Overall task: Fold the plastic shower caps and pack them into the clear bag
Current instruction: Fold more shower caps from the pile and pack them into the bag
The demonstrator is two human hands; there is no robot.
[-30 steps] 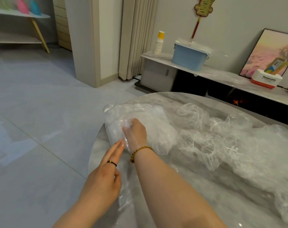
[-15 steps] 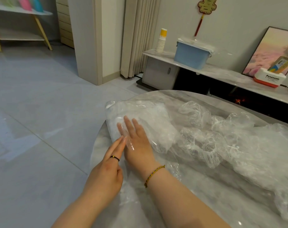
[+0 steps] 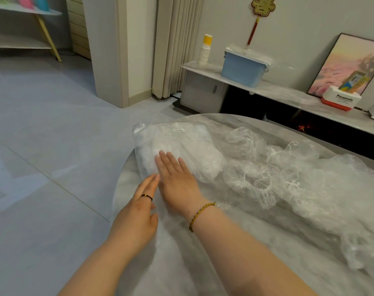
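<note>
A clear bag (image 3: 181, 144) stuffed with white folded shower caps lies at the left edge of the round marble table (image 3: 235, 242). My right hand (image 3: 177, 180) lies flat on the bag's near end, fingers straight and pressing down. My left hand (image 3: 139, 210) rests beside it at the table's left rim, its straight fingers touching the bag's near edge. A heap of loose crumpled shower caps (image 3: 299, 180) spreads across the table to the right of the bag.
The table edge curves just left of the bag, with grey floor tiles (image 3: 43, 167) beyond. Behind the table a low console (image 3: 288, 90) carries a blue bin (image 3: 243, 67), stacked paper cups (image 3: 205, 52) and a white-and-red box (image 3: 339, 100).
My right hand has drawn back out of the bag's mouth and opened from a curled grip to lie flat on top of the bag. The left hand stayed beside it.
</note>
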